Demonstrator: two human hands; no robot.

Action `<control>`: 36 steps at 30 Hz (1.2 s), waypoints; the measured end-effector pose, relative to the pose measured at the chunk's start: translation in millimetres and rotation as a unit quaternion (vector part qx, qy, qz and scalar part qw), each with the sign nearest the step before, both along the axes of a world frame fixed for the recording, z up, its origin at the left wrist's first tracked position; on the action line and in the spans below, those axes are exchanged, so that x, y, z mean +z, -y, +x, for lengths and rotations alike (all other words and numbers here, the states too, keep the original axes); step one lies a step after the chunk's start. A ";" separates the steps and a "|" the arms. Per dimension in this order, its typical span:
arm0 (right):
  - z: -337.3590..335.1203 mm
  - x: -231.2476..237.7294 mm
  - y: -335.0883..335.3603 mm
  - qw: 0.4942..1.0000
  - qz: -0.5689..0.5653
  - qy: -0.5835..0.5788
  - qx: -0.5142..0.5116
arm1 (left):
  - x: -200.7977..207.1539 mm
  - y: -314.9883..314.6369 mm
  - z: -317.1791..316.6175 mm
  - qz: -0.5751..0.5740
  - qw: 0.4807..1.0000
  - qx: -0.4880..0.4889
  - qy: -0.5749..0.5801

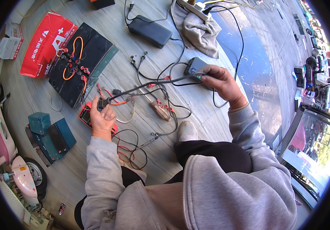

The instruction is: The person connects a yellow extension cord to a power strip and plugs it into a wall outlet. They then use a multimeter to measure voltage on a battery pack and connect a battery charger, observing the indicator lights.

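My left hand (103, 119) grips a black plug (103, 102) at the end of a black cable (146, 85). That cable runs up and right to my right hand (223, 82), whose thumb and fingers pinch it. Just left of those fingertips is a small grey box (196, 66) with a green light; whether they touch it I cannot tell. A red multimeter (85, 115) lies partly hidden behind my left hand. Below the stretched cable, a screwdriver with a brownish handle (161, 111) rests among loose leads with red clips.
Dark batteries (82, 63) wired with orange leads lean by a red carton (44, 46). A black power adapter (149, 30), a power strip (195, 8) and a grey cloth (199, 32) lie farther off. Teal battery blocks (53, 138) and a pink scooter (4, 134) are at the left.
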State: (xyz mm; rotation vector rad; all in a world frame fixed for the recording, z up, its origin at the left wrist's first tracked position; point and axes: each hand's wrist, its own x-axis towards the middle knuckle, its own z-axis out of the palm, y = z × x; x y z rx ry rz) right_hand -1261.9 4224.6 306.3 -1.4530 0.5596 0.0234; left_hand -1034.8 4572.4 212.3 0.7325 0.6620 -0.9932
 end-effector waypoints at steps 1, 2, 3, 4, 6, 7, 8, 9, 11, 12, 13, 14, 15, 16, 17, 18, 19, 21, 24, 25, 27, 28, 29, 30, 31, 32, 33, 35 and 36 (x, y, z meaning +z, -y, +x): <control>3.2 5.2 0.9 0.999 -0.020 0.031 -0.015 | 3.5 0.7 0.8 0.005 1.000 0.011 -0.001; 5.1 10.5 1.5 0.998 -0.025 0.048 -0.040 | 6.4 1.6 1.8 -0.004 1.000 0.016 0.010; 7.2 14.1 1.3 0.995 -0.064 0.048 -0.059 | 9.2 1.1 2.7 -0.017 1.000 0.016 0.018; 8.4 17.1 1.0 0.991 -0.101 0.054 -0.075 | 10.9 0.9 3.4 -0.014 1.000 0.022 0.009; 7.0 22.2 -0.3 0.979 -0.190 0.023 -0.065 | 12.3 -0.3 3.7 -0.018 0.999 0.032 0.015; 6.1 23.4 -1.3 0.970 -0.235 0.004 -0.065 | 12.4 -1.5 3.4 -0.016 0.999 0.031 0.020; 5.3 23.8 -2.2 0.967 -0.247 0.004 -0.058 | 11.8 -1.9 3.1 -0.018 0.999 0.030 0.014; 4.7 23.3 -2.8 0.963 -0.263 0.003 -0.058 | 11.3 -2.6 2.9 -0.021 0.999 0.032 0.013; 3.9 21.4 -1.5 0.963 -0.267 -0.040 -0.019 | 9.9 -3.4 2.4 -0.021 0.999 0.034 0.012; 3.5 19.9 0.0 0.963 -0.255 -0.082 0.021 | 9.1 -3.6 1.8 -0.016 0.999 0.035 0.011; 2.6 18.7 1.6 0.960 -0.247 -0.120 0.055 | 8.3 -4.3 1.2 -0.024 0.999 0.038 0.016; 2.6 15.3 0.9 0.958 -0.213 -0.167 0.090 | 7.5 -5.1 0.7 -0.004 0.999 0.031 0.017; 0.1 14.5 1.9 0.957 -0.209 -0.145 0.137 | 6.2 -5.4 -0.4 0.005 0.999 0.025 0.023; -2.0 12.8 1.7 0.946 -0.213 -0.165 0.182 | 4.9 -6.0 -1.3 0.010 0.999 0.019 0.034; -4.6 11.4 1.1 0.942 -0.202 -0.172 0.204 | 3.6 -6.9 -2.1 0.017 0.999 0.016 0.024; -7.6 10.0 0.2 0.934 -0.196 -0.198 0.225 | 2.3 -7.8 -2.8 0.020 1.000 0.012 0.020; -10.0 8.5 0.1 0.924 -0.190 -0.224 0.245 | 1.1 -8.4 -2.8 0.024 1.000 0.011 0.016; -13.8 3.7 0.0 0.906 -0.168 -0.283 0.266 | -1.0 -9.3 -3.2 0.034 0.999 -0.003 0.010; -17.3 -10.2 0.4 0.887 -0.153 -0.321 0.295 | -2.8 -8.4 -4.7 0.053 0.998 -0.024 0.019; -18.9 -16.8 -0.5 0.880 -0.154 -0.334 0.301 | -3.3 -7.3 -5.7 0.057 0.997 -0.030 0.031; -23.1 -31.4 -4.7 0.863 -0.158 -0.357 0.321 | -4.1 -4.3 -9.0 0.078 0.996 -0.045 0.028; -24.0 -39.8 -7.6 0.848 -0.157 -0.365 0.351 | -4.3 -2.2 -11.7 0.086 0.994 -0.051 0.030; -27.0 -46.8 -12.4 0.840 -0.145 -0.371 0.368 | -4.1 -0.2 -14.6 0.098 0.992 -0.061 0.044; -29.3 -52.9 -18.0 0.822 -0.140 -0.391 0.388 | -3.7 2.1 -17.1 0.106 0.991 -0.073 0.046; -29.2 -58.1 -22.2 0.806 -0.120 -0.412 0.409 | -2.9 4.0 -20.1 0.118 0.988 -0.085 0.052; -30.6 -59.0 -23.9 0.827 -0.135 -0.362 0.407 | -1.8 5.8 -23.8 0.132 0.985 -0.094 0.057; -31.5 -57.4 -25.3 0.839 -0.156 -0.326 0.407 | -1.4 9.7 -28.0 0.138 0.984 -0.095 0.054; -21.7 -56.1 -29.6 0.864 -0.169 -0.257 0.398 | 1.7 18.0 -35.1 0.119 0.982 -0.132 0.059; -15.3 -54.3 -35.0 0.889 -0.173 -0.194 0.378 | 3.6 22.4 -37.9 0.105 0.982 -0.145 0.065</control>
